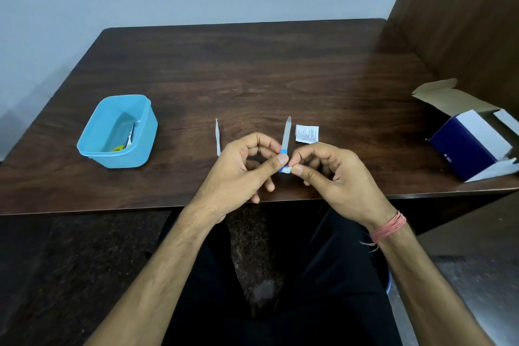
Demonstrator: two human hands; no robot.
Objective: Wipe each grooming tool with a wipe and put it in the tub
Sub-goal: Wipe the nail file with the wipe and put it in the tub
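the nail file sits just below the centre of the frame, upright, its grey blade pointing away from the camera and its blue handle end pinched in the left hand, thumb and forefinger closed on it. the right hand is closed too, its thumb and fingers pressing a small white wipe against the bottom of the handle. to do this step well, i judge the left hand should keep a firm hold low down while the right folds the wipe around the file and draws it along the whole blade, both faces. a torn sachet lies just right of the blade, tweezers to its left on the table. the blue tub, at the left of the frame, already holds tools. an open box sits at the right edge.
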